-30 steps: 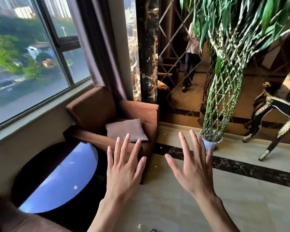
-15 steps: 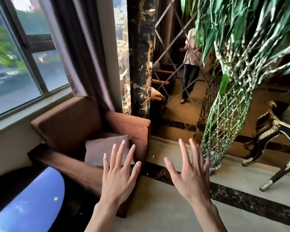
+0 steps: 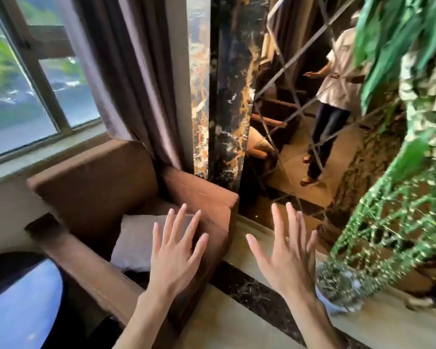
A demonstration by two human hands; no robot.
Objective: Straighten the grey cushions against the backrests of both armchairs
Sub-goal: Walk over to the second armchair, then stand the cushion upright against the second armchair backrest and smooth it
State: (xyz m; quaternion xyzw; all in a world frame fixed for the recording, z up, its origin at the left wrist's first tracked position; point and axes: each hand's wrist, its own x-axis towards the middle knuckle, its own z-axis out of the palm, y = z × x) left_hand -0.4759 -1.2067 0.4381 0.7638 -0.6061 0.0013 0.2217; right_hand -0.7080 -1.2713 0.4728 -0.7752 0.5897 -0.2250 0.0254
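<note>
Ahead, a brown armchair (image 3: 96, 187) sits under the window. Its grey cushion (image 3: 136, 243) lies slumped on the seat toward the right armrest, not upright against the backrest. The left hand (image 3: 173, 258), fingers spread, hovers nearest and hides the cushion's right edge. The right hand (image 3: 285, 258), also spread, holds nothing. No second armchair is visible.
</note>
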